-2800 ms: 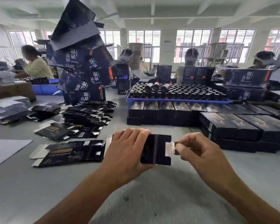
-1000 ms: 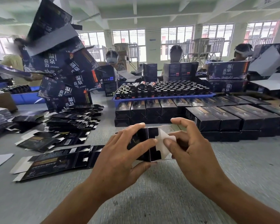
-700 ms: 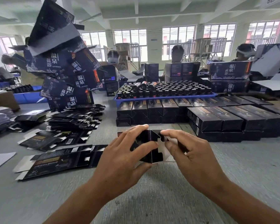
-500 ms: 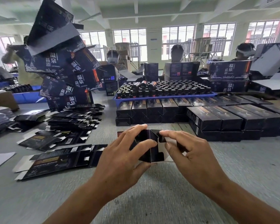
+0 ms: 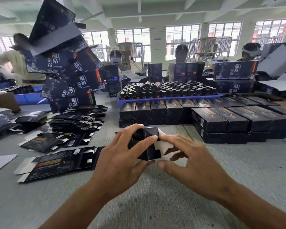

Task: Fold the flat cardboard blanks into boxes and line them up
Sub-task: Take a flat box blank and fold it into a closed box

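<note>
A small black cardboard box (image 5: 151, 146), half formed, is held end-on just above the grey table. My left hand (image 5: 122, 156) grips its left side, fingers over the top and thumb underneath. My right hand (image 5: 188, 161) holds the right side, with a fingertip on a white end flap (image 5: 163, 145) that lies against the box's end. A flat black blank (image 5: 56, 162) lies on the table to the left. Finished black boxes (image 5: 221, 119) stand in stacked rows behind my hands.
A heap of flat blanks (image 5: 73, 121) lies at the left under a leaning pile of large dark cartons (image 5: 64, 71). A blue tray (image 5: 168, 97) of dark bottles sits behind the box rows. Several people work across the table. A white sheet (image 5: 0, 162) lies at the left edge.
The box's white end flap has been folded in against the end. My right fingers moved over it while my left hand kept its grip.
</note>
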The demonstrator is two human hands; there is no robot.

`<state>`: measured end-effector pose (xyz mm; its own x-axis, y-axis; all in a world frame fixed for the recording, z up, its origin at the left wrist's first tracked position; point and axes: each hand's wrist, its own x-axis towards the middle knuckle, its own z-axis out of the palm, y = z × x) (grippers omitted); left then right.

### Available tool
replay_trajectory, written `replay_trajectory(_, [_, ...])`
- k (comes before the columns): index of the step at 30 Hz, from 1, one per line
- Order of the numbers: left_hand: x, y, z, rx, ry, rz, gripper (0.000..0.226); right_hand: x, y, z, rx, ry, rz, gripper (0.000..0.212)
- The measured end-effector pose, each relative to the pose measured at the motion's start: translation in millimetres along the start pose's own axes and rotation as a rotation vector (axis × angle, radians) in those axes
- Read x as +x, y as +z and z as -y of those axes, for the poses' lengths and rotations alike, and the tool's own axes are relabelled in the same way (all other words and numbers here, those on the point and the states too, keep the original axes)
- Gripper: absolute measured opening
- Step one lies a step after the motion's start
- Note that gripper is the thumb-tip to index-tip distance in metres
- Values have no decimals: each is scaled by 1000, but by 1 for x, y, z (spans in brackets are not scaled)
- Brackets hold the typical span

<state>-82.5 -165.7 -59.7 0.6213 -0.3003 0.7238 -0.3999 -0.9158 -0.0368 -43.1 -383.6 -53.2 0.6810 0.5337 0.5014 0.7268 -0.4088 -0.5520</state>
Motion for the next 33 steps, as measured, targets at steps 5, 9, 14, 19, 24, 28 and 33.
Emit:
replay_trajectory(5, [2, -1, -3, -7, 18, 8, 53, 0, 0, 3, 19, 15, -123, 39])
replay_trajectory(9, [2, -3, -6, 12, 39, 16, 52, 0, 0, 2, 39, 17, -160, 35])
replay_trajectory(14, [3, -2, -7, 69, 100, 33, 47, 0, 1, 1, -1, 12, -187, 37])
replay_trajectory(19, [3, -1, -7, 90, 75, 20, 46, -1, 3, 0, 94, 52, -229, 56])
replay_trajectory(24, [2, -1, -5, 57, 36, -29, 46, -1, 4, 2, 118, 21, -209, 50])
replay_trajectory(28, [1, -1, -8, 9, -12, -44, 58, 0, 2, 4, 171, 7, -182, 43])
replay_trajectory(33, [3, 0, -17, -12, -46, -54, 81, 1, 3, 4, 223, 65, -211, 32])
